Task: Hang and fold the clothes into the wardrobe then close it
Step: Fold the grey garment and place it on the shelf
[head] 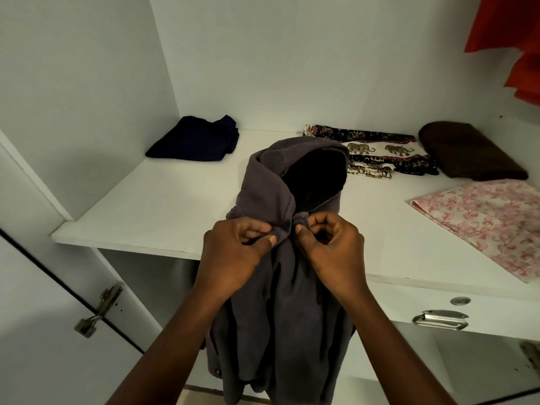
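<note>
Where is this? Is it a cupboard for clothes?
Most likely the inside of a white wardrobe. A folded navy garment and an elephant-print cloth lie on its shelf, a red garment hangs above, and a door hinge shows on the left.

A: Where does the camera sit?
B: On the person's head, a wide-angle lens facing forward and down into the open wardrobe [292,68].
A: How close?
B: Near. The left hand [233,252] and right hand [330,244], holding a grey hoodie [263,182], fill the centre, with the white shelf [163,200] just beyond.
</note>
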`<control>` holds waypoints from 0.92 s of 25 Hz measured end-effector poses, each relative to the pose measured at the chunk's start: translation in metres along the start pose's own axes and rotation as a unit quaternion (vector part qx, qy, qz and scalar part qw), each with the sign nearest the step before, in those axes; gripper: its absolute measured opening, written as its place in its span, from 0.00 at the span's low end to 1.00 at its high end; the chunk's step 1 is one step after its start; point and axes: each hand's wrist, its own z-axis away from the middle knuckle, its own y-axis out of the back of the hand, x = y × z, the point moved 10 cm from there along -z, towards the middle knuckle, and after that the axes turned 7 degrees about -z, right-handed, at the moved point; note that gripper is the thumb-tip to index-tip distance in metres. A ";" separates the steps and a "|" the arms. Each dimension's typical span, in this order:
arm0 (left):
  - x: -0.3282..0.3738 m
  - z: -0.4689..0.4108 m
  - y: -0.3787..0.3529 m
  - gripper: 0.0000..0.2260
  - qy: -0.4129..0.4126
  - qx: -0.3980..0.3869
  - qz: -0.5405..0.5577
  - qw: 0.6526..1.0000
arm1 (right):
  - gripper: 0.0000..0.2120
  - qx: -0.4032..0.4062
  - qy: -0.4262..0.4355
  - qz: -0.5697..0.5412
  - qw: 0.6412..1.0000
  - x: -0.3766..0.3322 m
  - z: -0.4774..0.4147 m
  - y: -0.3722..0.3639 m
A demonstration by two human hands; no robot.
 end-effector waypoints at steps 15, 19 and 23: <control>0.015 -0.002 -0.023 0.07 -0.055 0.084 0.099 0.990 | 0.02 -0.028 -0.079 -0.038 0.996 0.017 -0.006 -0.002; 0.015 -0.005 -0.022 0.10 -0.055 0.043 0.142 0.987 | 0.02 -0.082 -0.104 -0.049 0.990 0.022 -0.009 -0.008; 0.014 -0.006 -0.021 0.09 -0.051 0.066 0.143 0.986 | 0.05 -0.123 -0.144 -0.076 0.979 0.027 -0.013 -0.011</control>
